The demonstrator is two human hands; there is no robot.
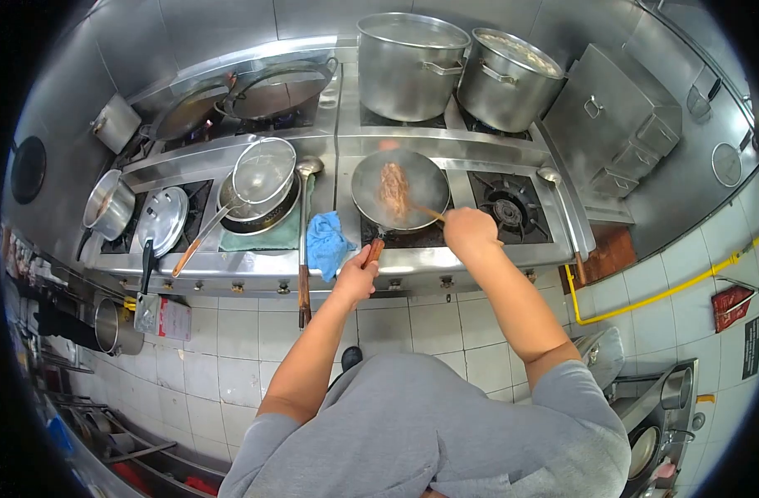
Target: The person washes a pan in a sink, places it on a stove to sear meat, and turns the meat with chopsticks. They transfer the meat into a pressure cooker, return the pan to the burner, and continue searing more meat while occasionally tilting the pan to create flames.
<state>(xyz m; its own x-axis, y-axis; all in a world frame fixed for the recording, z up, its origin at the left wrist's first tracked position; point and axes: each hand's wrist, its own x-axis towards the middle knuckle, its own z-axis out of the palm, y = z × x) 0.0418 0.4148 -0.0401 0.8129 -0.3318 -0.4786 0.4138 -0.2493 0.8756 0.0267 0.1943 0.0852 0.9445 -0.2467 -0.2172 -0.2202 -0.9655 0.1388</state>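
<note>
A frying pan [364, 181] sits on the front burner ahead of me, with a heap of reddish-brown food [393, 183] in it and a haze of steam above. My left hand [357, 279] is closed round the pan's wooden handle [375, 251]. From the right, my right hand [471, 231] grips a wooden-handled utensil [430, 213] that reaches over the rim into the food; its working end is hidden there. A crumpled blue cloth [330, 242] lies on the stove edge just left of my left hand.
Two large stockpots [408, 79] stand behind the pan. To its left are a ladle [304, 241], a strainer [264, 173] over another pan, a lidded pan [163, 217] and a saucepan [110, 207]. A bare burner [506, 209] and another ladle [565, 207] are on the right.
</note>
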